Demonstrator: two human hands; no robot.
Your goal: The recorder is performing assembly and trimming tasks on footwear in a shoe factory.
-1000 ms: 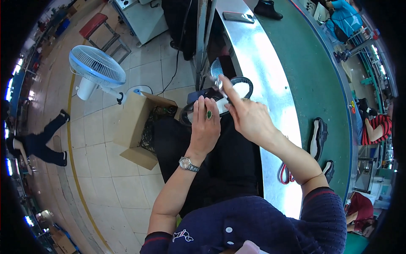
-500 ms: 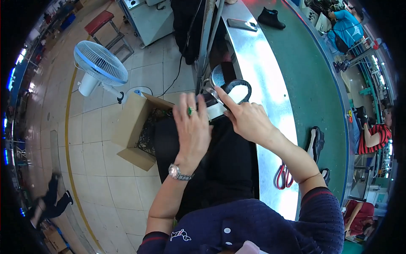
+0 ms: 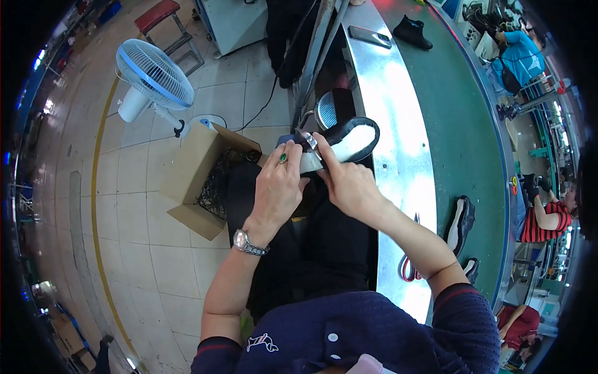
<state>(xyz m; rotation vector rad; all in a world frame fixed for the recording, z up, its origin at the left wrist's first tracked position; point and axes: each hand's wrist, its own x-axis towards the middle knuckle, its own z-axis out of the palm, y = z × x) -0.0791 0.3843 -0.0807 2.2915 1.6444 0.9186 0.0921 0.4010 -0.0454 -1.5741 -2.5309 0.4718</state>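
Across my lap lies a shoe, its white underside up and ringed by a black edge. My left hand bends its fingers over the near-left end of the shoe and grips it. In my right hand is a shiny metal hand tool, with the index finger stretched along it. The tool touches or sits just above the shoe beside my left fingertips; its exact kind is partly hidden by my hands.
Left of my knees stands an open cardboard box with dark contents, then a fan. A metal ledge to my right carries red-handled scissors and a phone. Shoes lie on the green conveyor belt.
My left hand has come down from a blurred, raised position onto the shoe. The metal tool stays in my right hand. The whole view has shifted slightly.
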